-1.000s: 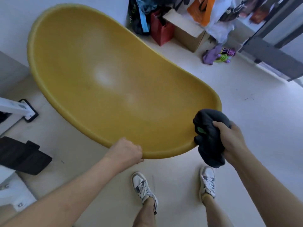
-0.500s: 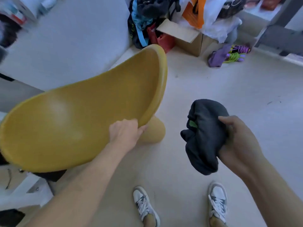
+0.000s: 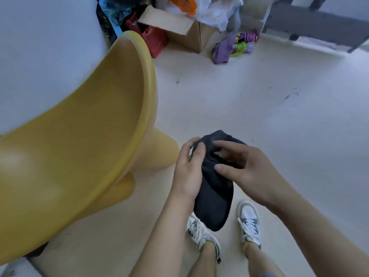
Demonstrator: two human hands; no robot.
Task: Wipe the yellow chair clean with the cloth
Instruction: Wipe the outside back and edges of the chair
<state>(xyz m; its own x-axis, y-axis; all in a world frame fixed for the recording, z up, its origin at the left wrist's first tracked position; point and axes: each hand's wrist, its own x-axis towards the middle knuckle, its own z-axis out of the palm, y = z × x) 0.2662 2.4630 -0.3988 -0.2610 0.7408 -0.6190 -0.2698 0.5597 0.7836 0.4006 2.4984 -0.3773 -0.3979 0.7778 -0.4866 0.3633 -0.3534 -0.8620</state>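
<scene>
Hands meet at mid-frame over the floor (image 3: pixel 259 116), both working the same dark cloth (image 3: pixel 214 196). Left hand (image 3: pixel 188 172) comes up from below with the forearm angled steeply, palm turned inward, thumb pressed onto the top of the bundle and fingers curled behind it, so it grips the cloth's left edge. Right hand (image 3: pixel 245 166) reaches in from the right, forearm stretching to the lower right corner, index finger laid across the bunched top and thumb pushing into the fabric's middle, pinching it there. Cloth hangs down between the two wrists, its rounded lower end dangling above the pair of white and grey sneakers (image 3: pixel 249 220). Yellow chair (image 3: pixel 79 156) sits to the left, tilted, its smooth shell filling that side and its rim just beside the left hand but apart from it; neither hand touches it. Cardboard box (image 3: pixel 179 31) and a purple rag (image 3: pixel 221 50) lie far back against the wall.
</scene>
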